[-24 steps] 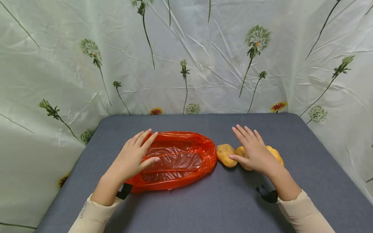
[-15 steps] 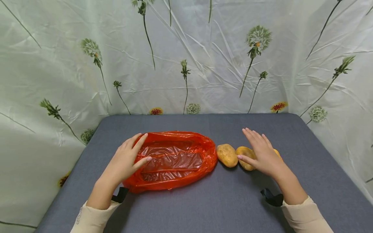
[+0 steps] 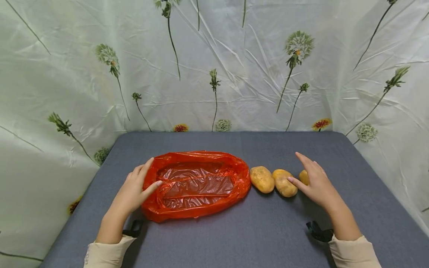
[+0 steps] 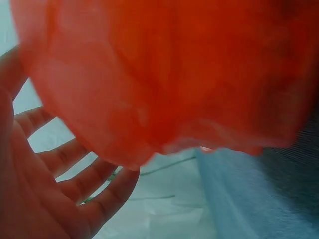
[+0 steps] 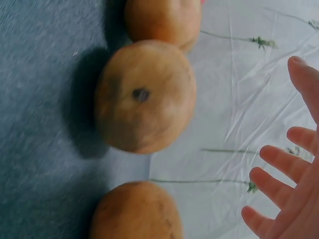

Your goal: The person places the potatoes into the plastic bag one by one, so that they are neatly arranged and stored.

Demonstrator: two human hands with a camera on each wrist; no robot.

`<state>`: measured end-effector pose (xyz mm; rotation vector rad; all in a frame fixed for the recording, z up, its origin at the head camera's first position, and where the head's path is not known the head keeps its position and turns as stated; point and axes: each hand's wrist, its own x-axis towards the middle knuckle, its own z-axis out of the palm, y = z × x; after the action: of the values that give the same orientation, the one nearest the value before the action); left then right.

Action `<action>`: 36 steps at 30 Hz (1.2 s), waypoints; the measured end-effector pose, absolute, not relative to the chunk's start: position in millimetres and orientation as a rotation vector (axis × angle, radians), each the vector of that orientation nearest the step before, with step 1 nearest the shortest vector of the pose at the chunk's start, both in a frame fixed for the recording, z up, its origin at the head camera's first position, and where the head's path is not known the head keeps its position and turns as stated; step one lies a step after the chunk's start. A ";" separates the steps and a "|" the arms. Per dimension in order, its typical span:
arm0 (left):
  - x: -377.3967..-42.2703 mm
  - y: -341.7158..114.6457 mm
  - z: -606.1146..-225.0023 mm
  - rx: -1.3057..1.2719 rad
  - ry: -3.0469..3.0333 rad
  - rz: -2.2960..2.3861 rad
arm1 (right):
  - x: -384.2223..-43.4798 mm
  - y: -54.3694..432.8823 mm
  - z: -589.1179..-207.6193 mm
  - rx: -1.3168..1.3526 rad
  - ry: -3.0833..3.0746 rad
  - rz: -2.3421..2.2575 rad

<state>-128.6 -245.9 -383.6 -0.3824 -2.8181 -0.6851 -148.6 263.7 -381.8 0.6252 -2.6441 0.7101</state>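
Observation:
A red plastic bag lies with its wide mouth spread on the left half of the table. Beside its left end hovers my left hand, fingers spread and holding nothing. In the left wrist view the bag partly covers the fingertips; I cannot tell if they touch it. Right of the bag lie three potatoes in a row: one against the bag's right end, a second close beside it, and a third partly behind my right hand. That hand is raised with fingers loosely extended, gripping nothing.
The grey cloth-covered table has a rounded far edge. Behind and along the sides hangs a pale curtain printed with dandelions. A black strap hangs from the right wrist, and another from the left.
My left hand has moved left and slightly towards me, off the bag's mouth. The right hand has moved right, uncovering the middle potato. Bag and potatoes have stayed put.

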 end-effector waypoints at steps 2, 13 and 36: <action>-128.3 -248.9 -386.6 -0.363 -2.815 -0.742 | -147.6 267.0 -384.0 0.593 -2.648 0.740; -132.5 -265.1 -405.6 -0.346 -2.776 -1.023 | -140.6 283.6 -392.1 0.407 -2.690 0.960; -136.1 -284.8 -429.0 -0.360 -2.734 -1.577 | -139.0 310.8 -420.2 0.139 -2.678 1.161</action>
<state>-136.1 -284.8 -429.0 -0.3597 -2.7343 -1.5770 -139.0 310.8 -420.2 0.1393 -2.6778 1.1609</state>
